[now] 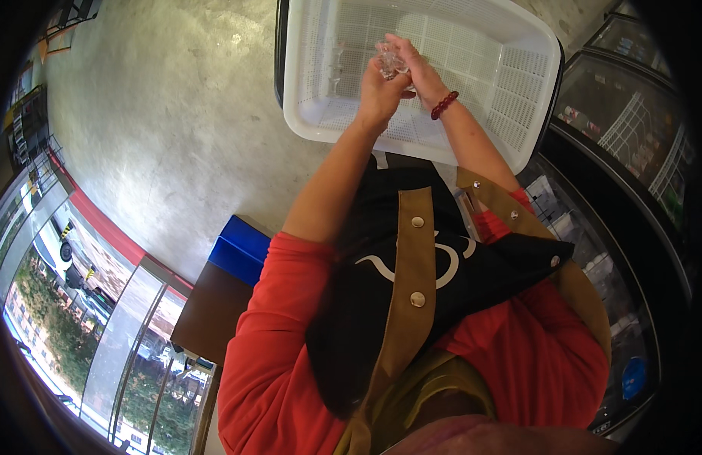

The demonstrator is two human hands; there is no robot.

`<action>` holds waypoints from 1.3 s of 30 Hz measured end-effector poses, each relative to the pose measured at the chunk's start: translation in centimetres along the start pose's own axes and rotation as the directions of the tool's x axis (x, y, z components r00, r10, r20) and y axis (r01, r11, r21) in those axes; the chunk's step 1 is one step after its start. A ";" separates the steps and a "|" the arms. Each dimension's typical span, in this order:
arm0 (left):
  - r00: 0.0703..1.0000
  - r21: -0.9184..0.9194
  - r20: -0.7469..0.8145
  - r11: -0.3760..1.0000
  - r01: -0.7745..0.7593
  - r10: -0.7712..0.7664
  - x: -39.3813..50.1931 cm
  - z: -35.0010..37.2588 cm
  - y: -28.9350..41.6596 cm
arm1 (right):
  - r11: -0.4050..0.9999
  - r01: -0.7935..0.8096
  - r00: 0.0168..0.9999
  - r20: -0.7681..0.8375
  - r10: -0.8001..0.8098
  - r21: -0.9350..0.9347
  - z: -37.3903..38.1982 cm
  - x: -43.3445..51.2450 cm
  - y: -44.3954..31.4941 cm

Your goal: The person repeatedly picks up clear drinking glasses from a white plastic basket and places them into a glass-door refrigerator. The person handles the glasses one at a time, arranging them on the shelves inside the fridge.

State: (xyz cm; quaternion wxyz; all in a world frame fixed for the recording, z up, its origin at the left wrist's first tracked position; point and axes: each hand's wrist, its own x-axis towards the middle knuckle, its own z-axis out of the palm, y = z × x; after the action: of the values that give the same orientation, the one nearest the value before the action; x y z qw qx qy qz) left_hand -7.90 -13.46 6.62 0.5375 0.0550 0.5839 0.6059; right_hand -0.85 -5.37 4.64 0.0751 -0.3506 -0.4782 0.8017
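A clear, shiny object [392, 60], of plastic or glass, is between my two hands over a white perforated plastic basket [518, 85]. My left hand [380, 94] has its fingers and thumb closed around the object from the left. From the right, my right hand [423, 74] presses against it with extended fingers; a dark red bead bracelet [444, 105] circles that wrist. The fingers hide part of the object, so its exact kind is unclear. Along the basket's left inside lie more clear pieces [336, 71], faint against the white mesh.
Glass-fronted display coolers [607, 114] with wire racks curve along the right side. On the left stretches a grey concrete floor [157, 114]. A blue bin [237, 247] sits beside a brown box-like surface [211, 307] near my left elbow. Large windows [117, 318] are at the lower left.
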 end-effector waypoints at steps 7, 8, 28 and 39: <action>0.996 -0.101 -0.059 0.992 -0.072 0.066 -2.5 -1.9 2.5 | 0.988 -0.140 0.985 -0.111 0.133 -0.063 -0.6 3.2 2.1; 0.992 -0.062 -0.070 0.992 -0.108 0.104 -3.2 -2.5 3.1 | 0.954 -0.214 0.969 -0.172 0.179 -0.210 0.1 4.2 2.8; 0.938 -0.069 -0.282 0.971 -0.230 0.202 -9.8 -9.3 4.5 | 0.675 -0.349 0.934 -0.303 0.191 -0.650 4.1 7.3 5.1; 0.929 -0.213 -0.263 0.924 -0.318 0.259 -11.0 -9.8 4.0 | 0.608 -0.301 0.949 -0.296 0.113 -0.735 3.1 8.6 12.4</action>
State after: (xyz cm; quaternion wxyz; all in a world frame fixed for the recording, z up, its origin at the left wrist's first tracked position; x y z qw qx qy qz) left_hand -12.46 -26.64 12.80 0.3733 0.0017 0.5458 0.7501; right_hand -6.56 -10.24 -8.84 -0.1235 -0.4882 -0.7190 0.4790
